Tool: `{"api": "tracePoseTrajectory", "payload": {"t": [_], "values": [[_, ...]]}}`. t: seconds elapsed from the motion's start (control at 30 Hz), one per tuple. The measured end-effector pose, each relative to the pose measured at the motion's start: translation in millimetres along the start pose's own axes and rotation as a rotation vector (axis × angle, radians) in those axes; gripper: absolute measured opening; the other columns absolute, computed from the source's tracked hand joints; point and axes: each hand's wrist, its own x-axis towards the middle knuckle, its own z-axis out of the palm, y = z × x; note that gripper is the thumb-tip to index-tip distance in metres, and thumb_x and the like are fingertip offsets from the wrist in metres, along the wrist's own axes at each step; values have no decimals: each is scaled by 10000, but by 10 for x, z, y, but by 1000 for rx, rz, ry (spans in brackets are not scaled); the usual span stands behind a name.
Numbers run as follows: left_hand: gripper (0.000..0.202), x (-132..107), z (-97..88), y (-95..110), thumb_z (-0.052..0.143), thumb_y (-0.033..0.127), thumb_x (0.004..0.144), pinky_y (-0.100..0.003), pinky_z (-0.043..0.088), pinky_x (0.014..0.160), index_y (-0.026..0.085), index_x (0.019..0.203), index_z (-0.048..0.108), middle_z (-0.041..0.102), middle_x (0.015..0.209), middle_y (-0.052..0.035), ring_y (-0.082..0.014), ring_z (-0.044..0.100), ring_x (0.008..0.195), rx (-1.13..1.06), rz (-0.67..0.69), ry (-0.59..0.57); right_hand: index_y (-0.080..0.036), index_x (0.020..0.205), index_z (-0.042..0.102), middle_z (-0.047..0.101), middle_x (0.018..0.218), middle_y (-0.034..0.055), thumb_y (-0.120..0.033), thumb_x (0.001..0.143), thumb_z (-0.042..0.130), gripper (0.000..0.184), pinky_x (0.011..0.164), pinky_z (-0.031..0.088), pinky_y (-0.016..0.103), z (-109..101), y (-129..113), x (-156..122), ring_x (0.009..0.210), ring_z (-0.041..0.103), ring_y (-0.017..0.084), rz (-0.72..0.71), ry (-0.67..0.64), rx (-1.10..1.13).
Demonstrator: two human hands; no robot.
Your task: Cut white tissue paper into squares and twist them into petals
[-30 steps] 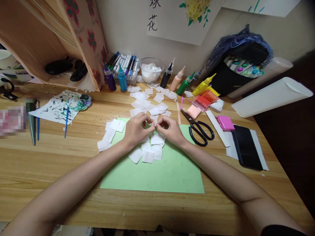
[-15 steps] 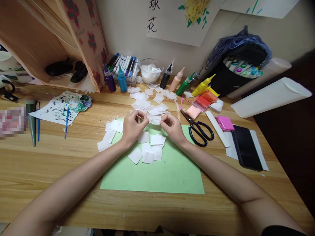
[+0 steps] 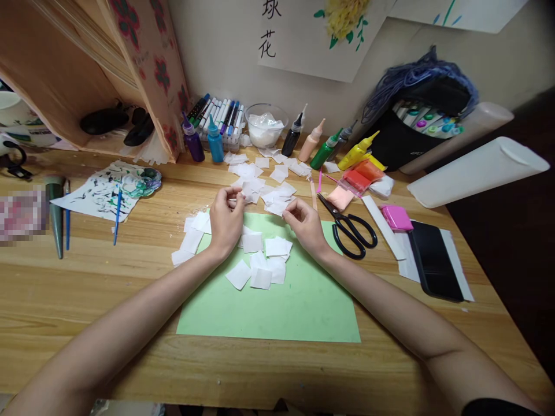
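Observation:
My left hand [image 3: 226, 222] is over the back left part of a green sheet of paper [image 3: 269, 312], its fingers curled in toward the thumb beside loose white paper squares [image 3: 249, 188]. Whether a square is between those fingers is hidden. Across from it, my right hand [image 3: 306, 228] pinches thumb and forefinger together at the edge of the paper pile. Anything in that pinch is too small to make out. Several white squares [image 3: 261, 277] lie on the green sheet between my forearms, and others [image 3: 191, 240] overlap its left edge.
Black-handled scissors [image 3: 353, 231] lie right of my right hand, near a phone [image 3: 436, 260] and a pink block [image 3: 396, 218]. Paint bottles [image 3: 292, 136], a glass bowl [image 3: 266, 128] and markers [image 3: 223, 115] line the wall. A paint-smeared paper [image 3: 102, 190] with brushes is at left.
My left hand has moved left and slightly back, away from my right hand, widening the gap between them. The right hand has stayed nearly in place.

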Motion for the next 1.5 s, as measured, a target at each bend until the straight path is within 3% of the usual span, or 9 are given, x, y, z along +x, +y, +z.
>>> {"api": "tracePoseTrajectory", "payload": {"t": [0.1,0.23,0.33,0.7,1.5], "values": [[170,-57,-6,54,539,211,845,-257,475,665,190,1012,563,587,1029,-70,-117,563,743,48,153,-27,-191,674,489,491,671,-15,-229,769,560,124,581,353,262,3,4,-7,617,443,117,7,-31,-22],[91,-152,-10,124,566,219,833,-296,462,742,205,897,628,590,913,-46,-160,558,856,167,423,-205,-187,697,525,510,670,-14,-247,778,572,111,568,347,258,6,-2,-15,604,439,114,2,-63,-29],[111,-188,-7,120,591,262,820,-319,442,761,208,891,658,620,879,-42,-177,568,862,244,500,-307,-184,709,557,544,681,-4,-258,784,580,108,569,354,258,8,-10,-19,608,454,116,-3,-96,-28],[102,-179,4,122,628,257,784,-285,443,657,197,769,710,639,744,-32,-150,575,722,196,398,-321,-162,744,606,583,706,12,-270,805,574,128,581,361,260,11,-6,-29,627,484,119,-16,-132,-22],[97,-174,-5,122,653,250,743,-242,428,557,172,685,666,616,725,-8,-97,533,595,97,328,-333,-157,743,635,610,716,20,-254,756,620,99,555,350,258,16,-11,-30,601,465,110,3,-145,-20]]}}
